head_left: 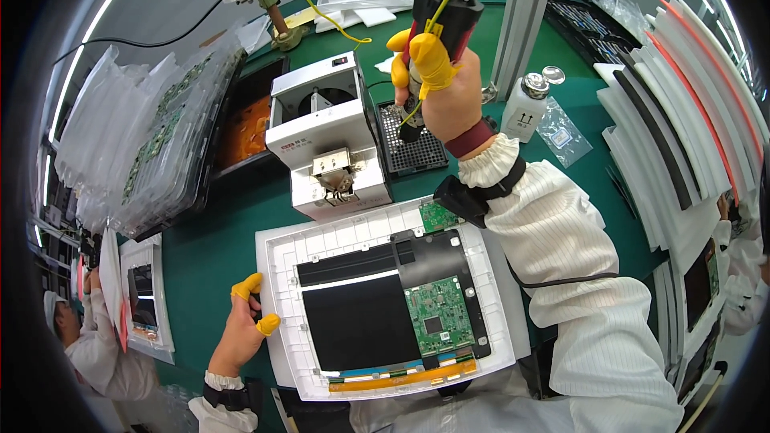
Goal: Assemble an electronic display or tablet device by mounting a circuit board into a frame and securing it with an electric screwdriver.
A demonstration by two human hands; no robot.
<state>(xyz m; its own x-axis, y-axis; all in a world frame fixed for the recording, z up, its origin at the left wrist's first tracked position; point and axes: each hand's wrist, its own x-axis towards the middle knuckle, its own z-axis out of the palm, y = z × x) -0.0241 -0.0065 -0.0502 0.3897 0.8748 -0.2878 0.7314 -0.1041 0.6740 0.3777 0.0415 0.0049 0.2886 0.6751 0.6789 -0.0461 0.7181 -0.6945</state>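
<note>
My right hand [447, 84], with yellow finger cots, is closed around a dark red and black electric screwdriver [451, 12], raised over the far side of the bench. A white plastic display housing [285, 353] lies in front of me. It carries a black panel [357, 317], a green circuit board [439, 313] and an orange flex strip [401, 378]. At the housing's left edge is my left hand [245, 321], also in yellow finger cots. Its thumb and forefinger are apart, the thumb tip by the rim; no held thing shows between them.
Behind the housing stands a white screw feeder [325, 140], beside a black perforated tray [413, 152]. A white pump bottle [525, 108] is at the right. Plastic trays of circuit boards [164, 128] are stacked left; foam sheets [674, 128] stand right. A metal post [523, 16] rises behind.
</note>
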